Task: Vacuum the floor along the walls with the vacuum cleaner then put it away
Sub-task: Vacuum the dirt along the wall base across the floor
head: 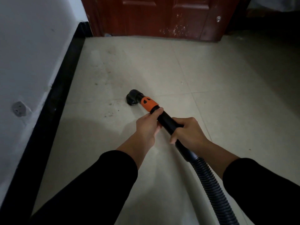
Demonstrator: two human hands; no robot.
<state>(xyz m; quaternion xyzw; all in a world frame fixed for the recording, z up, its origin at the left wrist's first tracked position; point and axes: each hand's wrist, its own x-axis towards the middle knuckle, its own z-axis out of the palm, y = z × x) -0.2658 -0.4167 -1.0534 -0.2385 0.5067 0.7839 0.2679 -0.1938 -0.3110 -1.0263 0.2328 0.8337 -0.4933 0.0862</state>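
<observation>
Both hands grip the black vacuum wand (167, 121) low over the pale tiled floor (146, 65). My left hand (148, 125) is closed around the wand just behind its orange collar (149, 103). My right hand (189, 130) is closed around it a little further back, where the ribbed black hose (209, 181) begins. The short black nozzle (134, 99) touches the floor, pointing toward the left wall. Dark specks of dirt (112, 111) lie on the tiles just left of the nozzle. The vacuum's body is out of view.
A white wall (27, 62) with a black skirting board (53, 108) runs along the left. A dark red wooden door (162, 17) closes the far end. A grey round patch (19, 109) marks the wall low down. The right side is in shadow.
</observation>
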